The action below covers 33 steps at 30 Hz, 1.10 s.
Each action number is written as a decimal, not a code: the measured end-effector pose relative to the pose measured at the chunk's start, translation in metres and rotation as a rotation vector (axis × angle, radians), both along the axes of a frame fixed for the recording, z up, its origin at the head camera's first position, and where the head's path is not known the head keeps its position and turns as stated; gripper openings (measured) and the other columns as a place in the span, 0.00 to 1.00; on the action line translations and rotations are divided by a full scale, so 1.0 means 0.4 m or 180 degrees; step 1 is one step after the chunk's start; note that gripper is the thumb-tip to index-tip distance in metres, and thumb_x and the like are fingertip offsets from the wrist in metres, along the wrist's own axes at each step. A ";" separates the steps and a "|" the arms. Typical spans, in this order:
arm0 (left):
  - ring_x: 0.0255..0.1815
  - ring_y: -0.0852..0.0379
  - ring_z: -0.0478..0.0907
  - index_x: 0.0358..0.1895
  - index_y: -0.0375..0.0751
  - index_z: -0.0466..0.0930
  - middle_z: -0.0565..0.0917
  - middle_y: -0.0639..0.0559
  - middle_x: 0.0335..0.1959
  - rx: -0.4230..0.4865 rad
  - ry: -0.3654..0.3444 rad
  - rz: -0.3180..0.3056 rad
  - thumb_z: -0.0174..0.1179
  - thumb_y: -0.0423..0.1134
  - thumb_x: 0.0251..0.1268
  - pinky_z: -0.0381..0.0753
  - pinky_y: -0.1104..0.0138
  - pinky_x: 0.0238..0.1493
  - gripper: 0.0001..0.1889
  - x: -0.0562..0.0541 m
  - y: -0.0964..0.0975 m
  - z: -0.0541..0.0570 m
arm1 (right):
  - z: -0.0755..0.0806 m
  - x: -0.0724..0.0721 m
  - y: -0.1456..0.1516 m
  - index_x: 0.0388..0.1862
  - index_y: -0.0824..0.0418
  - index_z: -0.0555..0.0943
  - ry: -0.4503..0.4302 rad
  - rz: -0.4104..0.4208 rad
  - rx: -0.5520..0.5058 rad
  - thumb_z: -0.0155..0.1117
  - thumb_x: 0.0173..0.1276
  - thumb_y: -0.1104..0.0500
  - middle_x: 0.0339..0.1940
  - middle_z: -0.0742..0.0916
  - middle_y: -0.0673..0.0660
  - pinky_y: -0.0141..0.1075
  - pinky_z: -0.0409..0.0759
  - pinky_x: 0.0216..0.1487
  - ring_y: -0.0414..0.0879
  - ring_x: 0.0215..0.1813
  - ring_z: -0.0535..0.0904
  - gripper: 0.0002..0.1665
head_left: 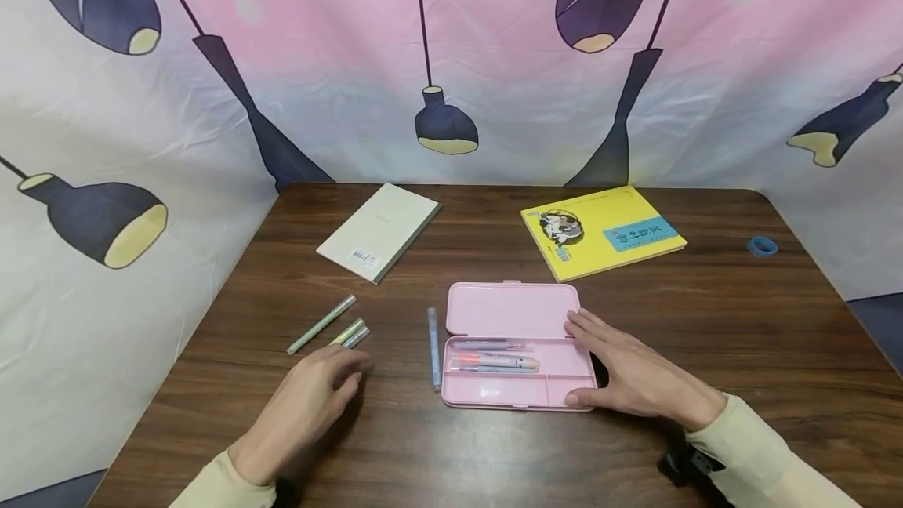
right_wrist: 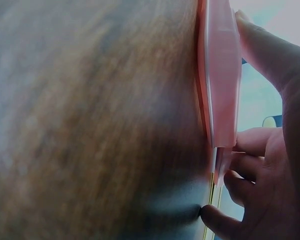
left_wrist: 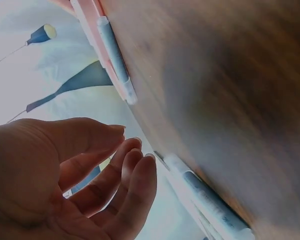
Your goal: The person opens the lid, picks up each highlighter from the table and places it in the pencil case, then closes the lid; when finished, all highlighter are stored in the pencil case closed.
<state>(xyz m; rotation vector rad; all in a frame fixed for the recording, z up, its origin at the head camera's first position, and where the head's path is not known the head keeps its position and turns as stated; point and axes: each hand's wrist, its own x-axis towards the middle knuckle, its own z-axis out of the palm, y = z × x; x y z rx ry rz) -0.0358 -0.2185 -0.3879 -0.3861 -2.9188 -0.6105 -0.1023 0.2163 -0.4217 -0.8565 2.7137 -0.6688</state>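
Note:
A pink pencil case (head_left: 513, 309) lies with its lid folded back, holding several pens and markers (head_left: 497, 361). My right hand (head_left: 635, 371) rests at its right side, thumb at the tray's front corner and fingertips touching the lid's edge. Just left of the case a blue marker (head_left: 433, 351) lies on the table. My left hand (head_left: 303, 398) hovers beside two short-looking pens (head_left: 349, 332), partly covered by it, and a green pen (head_left: 320, 325). In the left wrist view its fingers (left_wrist: 132, 185) are loosely bent with nothing between them.
On the brown table (head_left: 741, 351), a pale notebook (head_left: 381, 230) lies back left and a yellow book (head_left: 600, 230) back right. Near the right edge sits a blue tape roll (head_left: 762, 246). A printed curtain (head_left: 339, 100) hangs behind.

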 end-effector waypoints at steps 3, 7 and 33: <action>0.43 0.59 0.82 0.46 0.42 0.87 0.86 0.53 0.44 -0.0019 0.0068 -0.0078 0.68 0.28 0.58 0.82 0.61 0.41 0.13 -0.007 0.005 0.004 | 0.000 0.000 0.001 0.78 0.61 0.62 0.0032 0.0014 -0.0009 0.62 0.55 0.22 0.80 0.61 0.60 0.59 0.64 0.70 0.57 0.80 0.56 0.64; 0.42 0.59 0.82 0.47 0.40 0.87 0.86 0.52 0.44 -0.0065 0.0111 -0.0085 0.68 0.30 0.58 0.81 0.61 0.40 0.13 -0.012 0.002 0.009 | 0.000 0.002 0.001 0.78 0.61 0.62 0.0033 0.0008 -0.0013 0.62 0.55 0.22 0.80 0.61 0.60 0.59 0.65 0.70 0.58 0.79 0.56 0.64; 0.52 0.35 0.80 0.62 0.36 0.78 0.81 0.35 0.56 -0.0014 0.0038 0.0586 0.66 0.36 0.64 0.77 0.42 0.46 0.23 -0.068 -0.169 0.068 | 0.000 -0.001 0.002 0.78 0.62 0.62 0.0037 0.0033 -0.0020 0.63 0.55 0.22 0.81 0.61 0.60 0.58 0.64 0.71 0.57 0.80 0.55 0.64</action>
